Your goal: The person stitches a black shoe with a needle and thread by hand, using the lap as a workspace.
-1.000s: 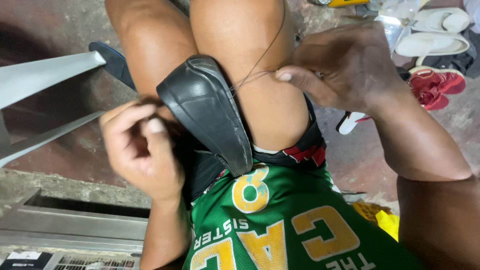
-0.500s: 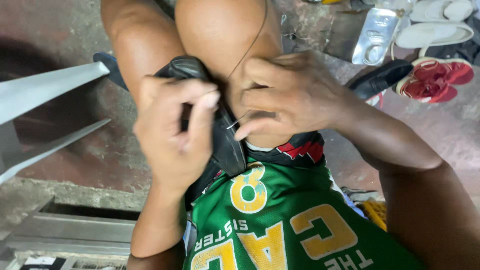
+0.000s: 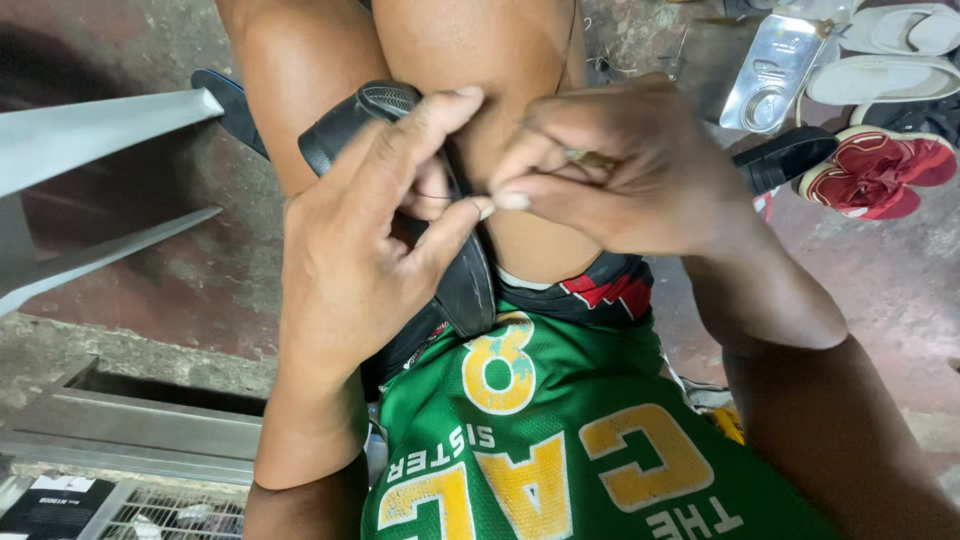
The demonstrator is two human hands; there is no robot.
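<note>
A person stitches a black shoe held between bare knees, over a concrete floor.

The green jersey (image 3: pixel 560 440) fills the lower frame, and above it the black shoe (image 3: pixel 470 290) stands clamped between the thighs, its long axis running from the lap up and to the left toward the knees. The left hand (image 3: pixel 360 260) wraps the shoe's upper edge, fingers (image 3: pixel 430 120) curled over and grasping the leather. The right hand (image 3: pixel 620 170) meets it from the right, thumb and forefinger pinched shut on what looks like a needle or thread; it is too small to tell which. Both hands touch at the shoe's rim, the left being nearer its body. Grey metal bars (image 3: pixel 90 130) cross the left edge; red sandals (image 3: pixel 880 170) and pale slippers (image 3: pixel 880 75) lie on the floor (image 3: pixel 880 300) at the upper right corner.
</note>
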